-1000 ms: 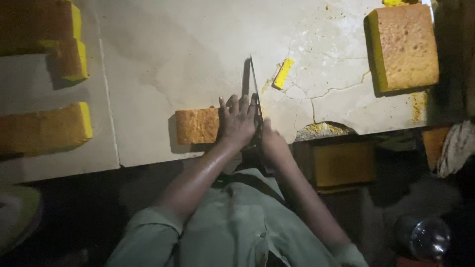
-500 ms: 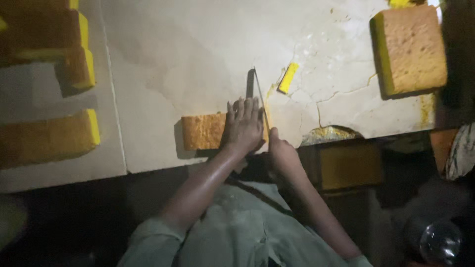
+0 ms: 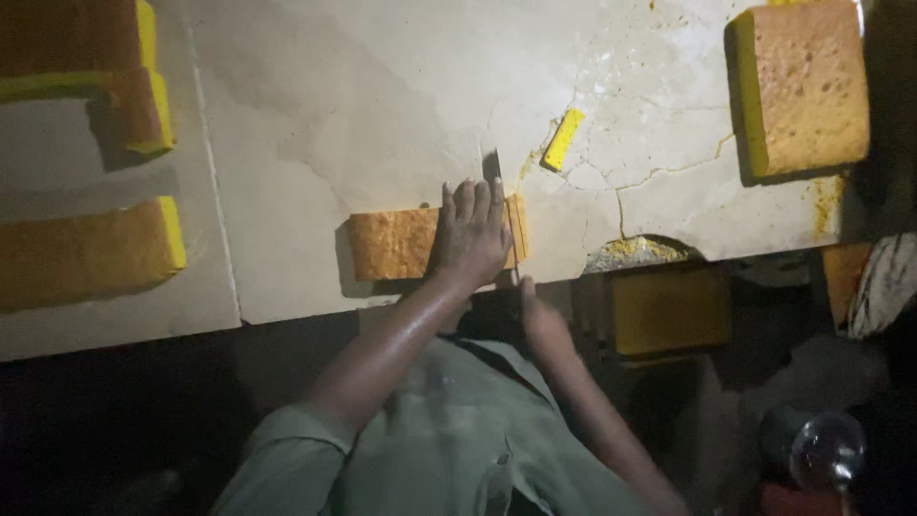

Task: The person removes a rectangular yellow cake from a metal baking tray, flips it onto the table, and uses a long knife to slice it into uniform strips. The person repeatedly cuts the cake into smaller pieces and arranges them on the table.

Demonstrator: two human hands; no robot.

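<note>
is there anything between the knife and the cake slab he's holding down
Nothing visible. The knife already sits in the cake slab at its right end, right beside the left hand pressing flat on top. The right hand is at the handle below the table edge.

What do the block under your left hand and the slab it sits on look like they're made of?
The orange-brown block under the left hand looks like sponge cake: porous, browned top, yellow cut side.

The pale slab worktop looks like polished stone, perhaps marble: smooth, veined, cracked, with a chipped front edge.

knife blade (image 3: pixel 506 225) mostly hidden behind left hand (image 3: pixel 470 237), right hand (image 3: pixel 543 323) grip in shadow, unclear
</note>
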